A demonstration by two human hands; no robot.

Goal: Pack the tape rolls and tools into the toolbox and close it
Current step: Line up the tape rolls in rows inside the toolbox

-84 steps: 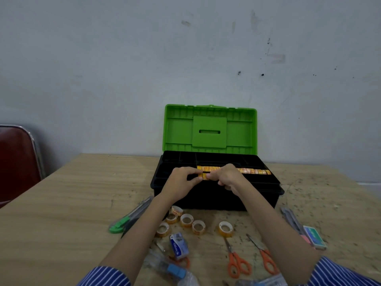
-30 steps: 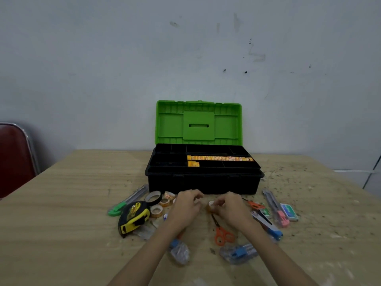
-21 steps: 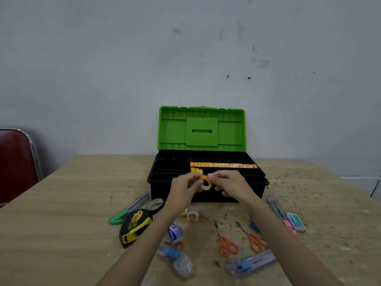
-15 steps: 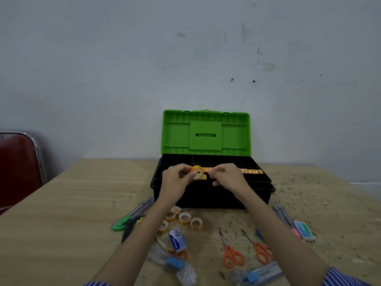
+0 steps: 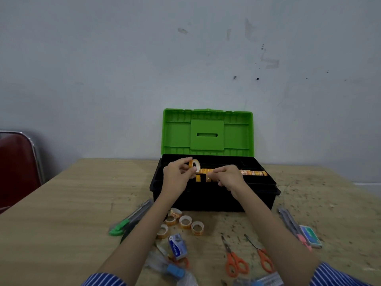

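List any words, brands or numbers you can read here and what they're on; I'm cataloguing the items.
None can be read.
Blue-and-white box: print blurred.
Green-blue box: print blurred.
Tape roll in left hand, rolls in toolbox: orange markings too small.

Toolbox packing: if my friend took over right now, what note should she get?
Left hand pinches a tape roll above the open toolbox. Right hand hovers over the tray; what its fingers hold is unclear.
Done: a row of tape rolls sits in the tray.
Left: five loose tape rolls, two orange scissors, green utility knife and the other table items; then shut the green lid.
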